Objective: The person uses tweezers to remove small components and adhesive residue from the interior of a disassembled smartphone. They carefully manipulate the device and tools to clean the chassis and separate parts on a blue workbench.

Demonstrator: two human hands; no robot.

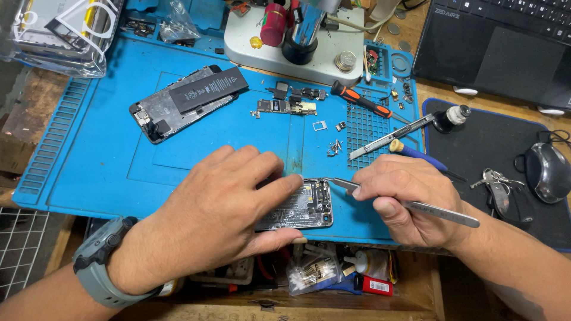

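Two hands worked at one opened phone (300, 205), which lay at the near edge of the blue mat (89, 172) on the counter.

Item 1, left hand (220, 208): laid flat over the phone, fingers (279, 184) together and stretched out, pressing on its upper side, thumb along its near edge; a grey watch (101, 255) at the wrist.

Item 2, right hand (398, 199): just right of the phone, fingers curled shut around steel tweezers (416, 205), the tips reaching the phone's top right corner. Whether the tips pinched anything could not be told.

Handling note: the work seemed to call for firm, flat pressure from the left hand so the phone could not slide, and a low, shallow tweezer angle with light force near the small parts.

Item 3, beyond the phone: a second stripped phone with black battery (187, 101), a loose circuit board (285, 107), small screws (334, 147), an orange-handled screwdriver (360, 101).

Item 4, right of the phone: keys (493, 181), a mouse (547, 172).
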